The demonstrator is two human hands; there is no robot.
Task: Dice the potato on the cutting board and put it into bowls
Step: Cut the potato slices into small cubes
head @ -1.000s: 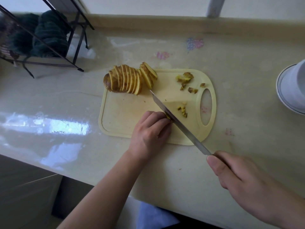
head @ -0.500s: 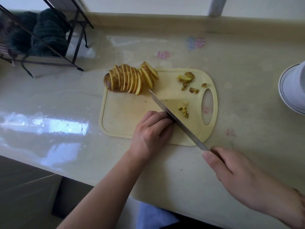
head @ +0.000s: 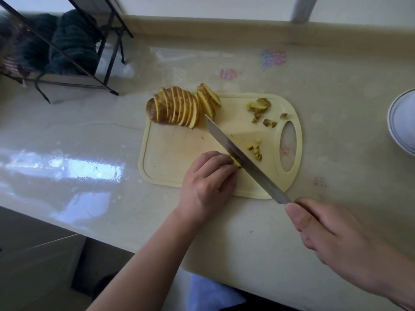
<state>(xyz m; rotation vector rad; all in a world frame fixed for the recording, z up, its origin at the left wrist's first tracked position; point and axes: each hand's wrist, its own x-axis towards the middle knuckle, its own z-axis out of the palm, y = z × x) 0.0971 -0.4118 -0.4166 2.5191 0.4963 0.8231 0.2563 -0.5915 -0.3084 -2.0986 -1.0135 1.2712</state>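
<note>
A pale yellow cutting board (head: 175,158) lies on the counter. A sliced potato (head: 177,107) stands fanned at its far left corner. My left hand (head: 207,182) curls over a few potato strips (head: 235,162) near the board's front edge and holds them down. My right hand (head: 336,234) grips the handle of a long knife (head: 242,158), whose blade crosses the board diagonally right beside my left fingertips. Small diced bits (head: 256,150) lie just right of the blade, and peel scraps (head: 259,107) lie at the far right of the board.
A stack of white bowls (head: 403,124) stands at the right edge of the view. A black wire rack (head: 74,52) with dark cloths stands at the far left. The counter's front edge runs just below my left wrist.
The knife blade has shifted slightly along the strips under my left hand, and the right hand has drawn a little toward me. The potato and diced bits lie as before.
</note>
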